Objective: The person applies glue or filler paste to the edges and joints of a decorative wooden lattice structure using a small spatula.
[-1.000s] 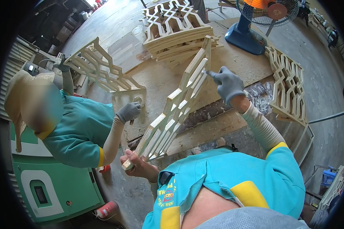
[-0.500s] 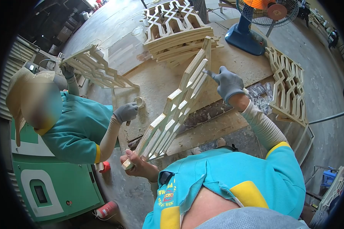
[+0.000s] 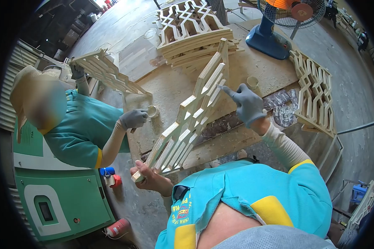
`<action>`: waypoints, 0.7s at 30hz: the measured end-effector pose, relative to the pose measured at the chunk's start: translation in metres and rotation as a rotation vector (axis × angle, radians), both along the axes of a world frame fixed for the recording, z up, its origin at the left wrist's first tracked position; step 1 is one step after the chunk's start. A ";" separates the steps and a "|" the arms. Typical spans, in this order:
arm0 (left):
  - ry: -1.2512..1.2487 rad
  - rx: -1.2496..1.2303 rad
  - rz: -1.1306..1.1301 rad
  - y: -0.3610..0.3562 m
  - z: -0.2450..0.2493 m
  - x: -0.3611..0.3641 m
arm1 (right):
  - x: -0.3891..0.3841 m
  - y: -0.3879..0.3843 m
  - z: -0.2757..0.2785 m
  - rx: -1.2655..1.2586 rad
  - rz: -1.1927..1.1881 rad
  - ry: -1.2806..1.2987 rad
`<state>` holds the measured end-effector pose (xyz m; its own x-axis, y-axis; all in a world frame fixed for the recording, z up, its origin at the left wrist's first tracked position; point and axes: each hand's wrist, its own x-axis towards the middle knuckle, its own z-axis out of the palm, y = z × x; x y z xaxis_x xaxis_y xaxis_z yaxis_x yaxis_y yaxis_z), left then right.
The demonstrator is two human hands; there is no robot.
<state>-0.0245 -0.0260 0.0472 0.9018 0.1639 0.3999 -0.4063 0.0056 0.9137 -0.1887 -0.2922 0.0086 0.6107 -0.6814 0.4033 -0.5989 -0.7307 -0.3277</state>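
Note:
My bare left hand (image 3: 150, 177) grips the lower end of a pale wooden lattice panel (image 3: 185, 111), which slants up and away over the table. My right hand (image 3: 249, 103), in a grey glove, is closed with its index finger stretched forward. A thin tool (image 3: 220, 86) juts from that fingertip, close to the panel's upper slats; most of it is hidden in the glove, so its kind cannot be made out. Just beyond the right hand stands a small tub (image 3: 252, 82) on the wooden table (image 3: 170, 89).
Across the table's left side a co-worker holds another lattice panel (image 3: 108, 72), one gloved hand by a small cup (image 3: 153, 111). Stacked panels (image 3: 195, 35) lie at the back, near a blue fan (image 3: 268, 39). More panels (image 3: 316, 93) stand to the right. A green machine (image 3: 66, 199) is lower left.
My right hand has moved slightly down along the panel, and the small tub behind it now shows. The held panel has shifted a little. The co-worker has moved slightly.

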 end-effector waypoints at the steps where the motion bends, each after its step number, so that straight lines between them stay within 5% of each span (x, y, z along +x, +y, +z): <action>1: 0.016 -0.006 0.003 0.001 -0.001 0.000 | -0.005 -0.002 0.004 0.032 0.009 0.003; 12: 0.030 -0.072 0.033 -0.002 0.000 -0.006 | 0.007 0.003 0.033 0.074 0.075 0.344; 18: 0.023 -0.045 -0.024 0.006 -0.001 -0.008 | 0.013 -0.009 0.030 0.065 -0.050 0.334; 21: 0.055 -0.039 -0.039 0.006 0.002 -0.010 | 0.008 0.010 0.022 0.003 0.079 0.254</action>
